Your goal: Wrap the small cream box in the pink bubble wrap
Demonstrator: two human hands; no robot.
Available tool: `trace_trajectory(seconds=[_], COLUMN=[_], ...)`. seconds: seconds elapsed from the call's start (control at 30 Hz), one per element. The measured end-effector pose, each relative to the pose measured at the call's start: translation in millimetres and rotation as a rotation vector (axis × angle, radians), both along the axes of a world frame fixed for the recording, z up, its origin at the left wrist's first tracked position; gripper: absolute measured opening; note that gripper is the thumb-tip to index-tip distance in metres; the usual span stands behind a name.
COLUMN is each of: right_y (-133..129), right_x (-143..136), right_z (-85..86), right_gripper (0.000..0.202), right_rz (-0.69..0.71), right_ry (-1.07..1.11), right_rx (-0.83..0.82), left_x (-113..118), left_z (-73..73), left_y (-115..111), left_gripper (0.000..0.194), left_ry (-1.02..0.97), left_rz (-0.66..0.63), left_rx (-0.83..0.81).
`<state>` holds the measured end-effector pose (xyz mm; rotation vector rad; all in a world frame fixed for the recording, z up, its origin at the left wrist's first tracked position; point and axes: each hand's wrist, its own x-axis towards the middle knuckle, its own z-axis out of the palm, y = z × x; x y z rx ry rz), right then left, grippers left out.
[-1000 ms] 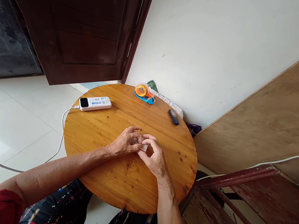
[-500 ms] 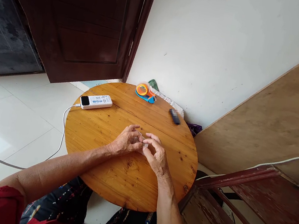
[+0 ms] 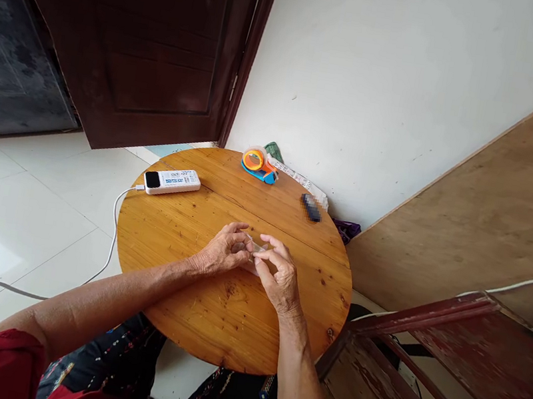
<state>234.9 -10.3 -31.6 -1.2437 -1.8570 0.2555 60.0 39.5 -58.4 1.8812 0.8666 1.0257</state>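
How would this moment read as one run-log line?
left hand: holds clear item | right hand: pinches clear item | table: tape dispenser, white device

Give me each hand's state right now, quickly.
Left hand: closed, fingers around a small clear piece, partly hidden.
Right hand: thumb and forefinger pinched at that piece's edge, other fingers raised.

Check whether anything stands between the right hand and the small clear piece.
Nothing visible does: the right hand has thumb and index finger apparently touching the small clear piece. The tape dispenser sits farther back.
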Motion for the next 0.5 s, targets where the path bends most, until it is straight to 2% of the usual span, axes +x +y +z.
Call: trace_trajectory(seconds=[0.17, 0.33, 0.5], right_y=[-1, 0, 4], right_x=[-1, 4, 15], right_z=[-0.3, -1.4, -6.5], right_gripper=[0.015, 0.016, 0.013], right_rz=[0.014, -0.014, -0.077], right_ry=[0.028, 0.199, 0.389], right_rx=[-0.004, -0.045, -0.037], left_x=[-1, -6, -14], left_z=[0.8, 4.0, 8.1], left_y=[1, 2, 10], left_gripper=[0.013, 0.015, 0.017], left_ry=[-0.016, -0.086, -0.179], left_rz=[-0.017, -0.033, 0.084], left_rx=[-0.018, -0.064, -0.101])
